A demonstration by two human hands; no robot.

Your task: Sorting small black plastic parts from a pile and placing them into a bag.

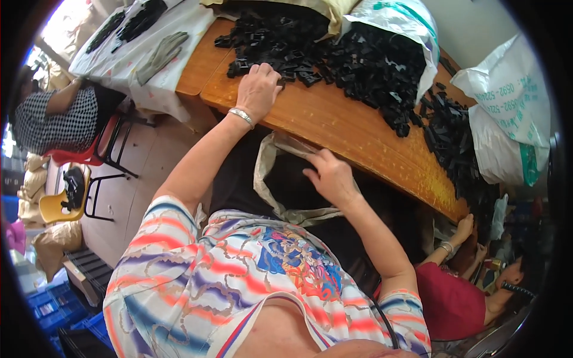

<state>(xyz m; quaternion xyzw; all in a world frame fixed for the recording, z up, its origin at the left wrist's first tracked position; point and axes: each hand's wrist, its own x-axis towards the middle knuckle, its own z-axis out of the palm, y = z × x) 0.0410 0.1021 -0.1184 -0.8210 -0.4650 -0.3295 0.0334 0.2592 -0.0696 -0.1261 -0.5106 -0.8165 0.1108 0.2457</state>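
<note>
On the wooden table (352, 134), my left hand (259, 90) is at the near edge of a heap of small black plastic parts (286, 45). Its fingers curl down over the tabletop, and the fingertips are hidden; a black part shows beside the thumb. My right hand (335, 182) is lower, just off the table's near edge, over the mouth of a beige sack (262, 170). Its thumb stands apart from the bent fingers, whose tips come close to the sack's rim. No part shows in that hand. The sack's inside is dark.
White sacks (510, 119) stand at the far right, with more black parts spilling around. To the left, a covered table (107, 65) bears a grey glove (162, 56). One person in red (450, 301) works at right; another sits left, near a yellow chair (57, 206) and blue crates (57, 304).
</note>
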